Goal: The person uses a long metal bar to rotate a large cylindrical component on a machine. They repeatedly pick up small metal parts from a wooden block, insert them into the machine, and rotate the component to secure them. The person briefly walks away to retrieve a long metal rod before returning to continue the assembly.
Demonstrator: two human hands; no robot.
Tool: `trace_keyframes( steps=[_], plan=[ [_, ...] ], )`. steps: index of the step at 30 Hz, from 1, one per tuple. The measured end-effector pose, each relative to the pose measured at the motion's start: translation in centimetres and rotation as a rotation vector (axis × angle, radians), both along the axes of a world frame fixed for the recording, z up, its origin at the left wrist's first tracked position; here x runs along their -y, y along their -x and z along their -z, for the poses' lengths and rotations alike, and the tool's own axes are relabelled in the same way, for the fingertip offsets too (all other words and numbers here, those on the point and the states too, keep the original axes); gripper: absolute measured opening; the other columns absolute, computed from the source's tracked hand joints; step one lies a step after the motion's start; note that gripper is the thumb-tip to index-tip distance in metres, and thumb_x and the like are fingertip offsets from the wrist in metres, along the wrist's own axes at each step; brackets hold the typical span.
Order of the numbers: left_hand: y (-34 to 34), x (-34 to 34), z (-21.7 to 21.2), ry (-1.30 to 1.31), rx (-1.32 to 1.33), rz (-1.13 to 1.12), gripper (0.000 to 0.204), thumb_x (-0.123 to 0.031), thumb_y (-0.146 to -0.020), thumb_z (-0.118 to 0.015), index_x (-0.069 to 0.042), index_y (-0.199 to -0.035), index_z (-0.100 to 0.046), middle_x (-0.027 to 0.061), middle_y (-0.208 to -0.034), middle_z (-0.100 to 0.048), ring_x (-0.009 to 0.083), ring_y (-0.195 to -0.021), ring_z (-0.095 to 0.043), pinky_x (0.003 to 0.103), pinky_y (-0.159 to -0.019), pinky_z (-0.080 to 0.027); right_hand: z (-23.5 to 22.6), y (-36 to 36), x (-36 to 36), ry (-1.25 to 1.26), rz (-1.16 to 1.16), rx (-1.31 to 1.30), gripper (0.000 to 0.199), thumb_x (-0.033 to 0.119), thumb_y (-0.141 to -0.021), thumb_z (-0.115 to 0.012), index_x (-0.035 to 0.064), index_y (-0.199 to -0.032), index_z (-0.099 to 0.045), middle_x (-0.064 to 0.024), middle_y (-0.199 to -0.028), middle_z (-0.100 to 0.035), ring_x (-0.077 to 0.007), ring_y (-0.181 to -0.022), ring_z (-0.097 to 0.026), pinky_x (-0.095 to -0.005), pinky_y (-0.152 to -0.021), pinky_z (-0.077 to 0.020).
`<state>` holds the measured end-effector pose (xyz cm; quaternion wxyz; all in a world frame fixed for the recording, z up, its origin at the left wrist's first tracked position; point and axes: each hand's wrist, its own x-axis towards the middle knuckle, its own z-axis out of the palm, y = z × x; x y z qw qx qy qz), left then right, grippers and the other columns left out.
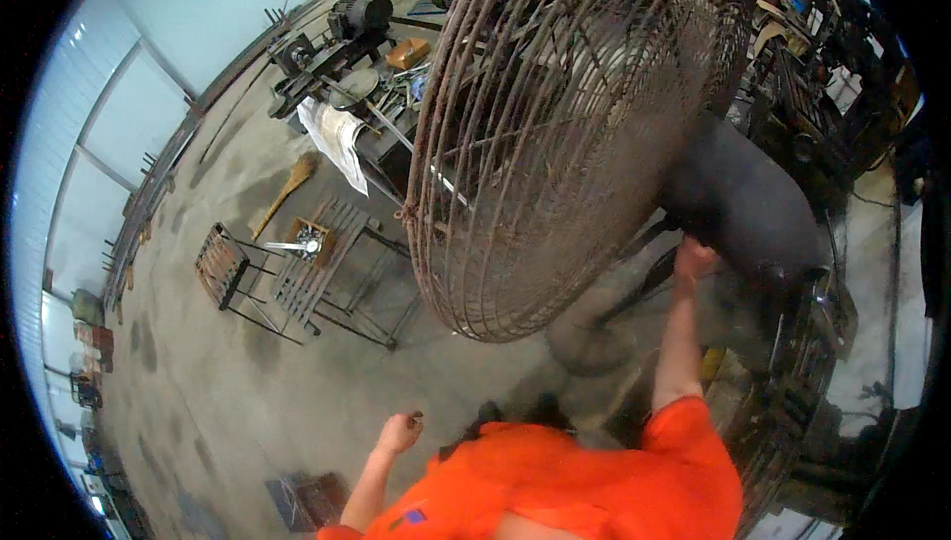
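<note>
We see a big round wire fan cage (575, 124), rusty brown, tilted and filling the upper middle of the view. Behind it, on the right, sits the dark motor housing (743, 203) of the fan. Our right hand (693, 258) is raised and touches the lower edge of this housing, just right of the cage rim; the fingers are hidden against the dark body, so we cannot tell if they grip it or only press on it. Our left hand (401, 431) hangs low on the near left, well apart from the cage, with the fingers curled loosely and nothing in it. An orange shirt (584, 490) covers the near bottom of the view.

The floor (248, 381) is grey concrete with dark stains. On the left stand two low metal grate frames (297, 268), and a small shiny part lies on one of them. A broom (287, 188) lies on the floor just beyond them. Farther away we see a crowded tabletop (367, 94) with machines, tools and a white cloth that hangs from its edge. The far left wall (149, 94) is made of pale panels. On the right, dark metal racks (802, 362) stand near us.
</note>
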<state>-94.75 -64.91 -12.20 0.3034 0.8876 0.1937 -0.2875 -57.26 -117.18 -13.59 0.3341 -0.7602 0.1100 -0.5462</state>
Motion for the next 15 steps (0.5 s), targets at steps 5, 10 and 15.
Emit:
trace_keyframes(
  steps=[5, 10, 15],
  plan=[
    [1.7, 2.3, 0.0, 0.019, 0.002, -0.003, 0.034, -0.021, -0.076, -0.052, -0.007, -0.106, -0.059, 0.0171, -0.083, -0.063, 0.0305, -0.081, -0.06, 0.037, -0.072, -0.048, -2.9, 0.8, -1.8, 0.013, -0.012, -0.181, 0.027, 0.017, -0.073, -0.065, -0.0028, -0.091, -0.062, -0.0125, -0.095, -0.064, -0.0274, -0.086, -0.059, -0.0375, -0.08, -0.0438],
    [0.6, 5.1, -1.0, 0.028, 0.038, 0.012, 0.034, -0.021, -0.076, -0.052, -0.008, -0.106, -0.059, 0.0171, -0.087, -0.063, 0.0323, -0.084, -0.059, 0.038, -0.074, -0.047, 2.1, -0.2, 1.3, -0.13, -0.105, -0.213, 0.032, 0.016, -0.075, -0.065, -0.0019, -0.1, -0.059, -0.0112, -0.106, -0.06, -0.0231, -0.096, -0.054, -0.0357, -0.087, -0.0393],
    [3.1, 4.9, -1.0, -0.041, 0.132, -0.015, 0.032, -0.021, -0.075, -0.052, -0.01, -0.104, -0.06, 0.017, -0.087, -0.062, 0.0344, -0.084, -0.058, 0.04, -0.075, -0.047, 1.2, 1.9, -2.0, -0.062, -0.048, -0.187, 0.039, 0.025, -0.082, -0.056, 0.0014, -0.112, -0.053, -0.0102, -0.118, -0.053, -0.0266, -0.102, -0.05, -0.0384, -0.089, -0.0384]
  ],
)
